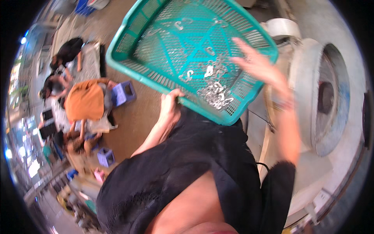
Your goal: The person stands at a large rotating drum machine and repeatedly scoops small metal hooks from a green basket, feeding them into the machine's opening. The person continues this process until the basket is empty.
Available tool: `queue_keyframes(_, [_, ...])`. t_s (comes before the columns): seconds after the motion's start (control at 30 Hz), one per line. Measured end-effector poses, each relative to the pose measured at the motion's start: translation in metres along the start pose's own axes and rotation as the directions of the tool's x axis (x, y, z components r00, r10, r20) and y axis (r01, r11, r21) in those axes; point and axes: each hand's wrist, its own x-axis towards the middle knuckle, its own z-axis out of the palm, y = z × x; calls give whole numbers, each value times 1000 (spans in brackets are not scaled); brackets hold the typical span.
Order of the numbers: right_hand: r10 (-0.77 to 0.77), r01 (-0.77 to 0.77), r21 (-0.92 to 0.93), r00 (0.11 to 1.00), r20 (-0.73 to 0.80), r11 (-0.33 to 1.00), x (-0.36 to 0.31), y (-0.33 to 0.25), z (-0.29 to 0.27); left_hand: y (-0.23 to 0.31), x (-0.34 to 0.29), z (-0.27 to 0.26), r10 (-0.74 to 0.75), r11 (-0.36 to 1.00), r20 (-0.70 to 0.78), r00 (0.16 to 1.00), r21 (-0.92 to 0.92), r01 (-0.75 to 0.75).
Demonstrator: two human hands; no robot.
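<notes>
Green basket (194, 41) is filling the upper middle of the frame, one corner pointing down just in front of my black top (175, 160), which is spreading across the lower middle. My left hand (170, 107) is gripping the basket's rim at its lower left side, the fingers closing over the edge. My right hand (255, 64), blurring, is hovering over the right part of the basket, its fingers spreading apart toward the left and gripping nothing visible; I cannot tell whether they are touching anything inside. Small shiny hooked pieces (218, 95) are lying in a heap toward the basket's bottom corner, and a few others are lying scattered farther up.

At the right of the frame, a big pale round housing (304, 97) is standing with a dark hub (325, 97) at its centre, and a white round vessel (283, 28) is showing above it, beside the basket.

Farther off, a purple stool (124, 93) is standing on the brown floor (132, 124) at the left, and a second purple stool (106, 156) is standing below it. Beyond these, a person in orange (85, 100) is bending beside a pale sheet (91, 60), and other people (69, 51) are crowding close by.
</notes>
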Motion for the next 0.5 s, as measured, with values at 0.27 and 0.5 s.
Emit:
queue_keyframes(0.27, [262, -329, -311, 935, -237, 892, 27, -42, 187, 24, 10, -29, -7, 999, 107, 994, 36, 3])
queue_keyframes(0.5, [138, -118, 86, 951, -277, 989, 1, -23, 197, 29, 12, -44, -41, 999, 193, 980, 2, 42])
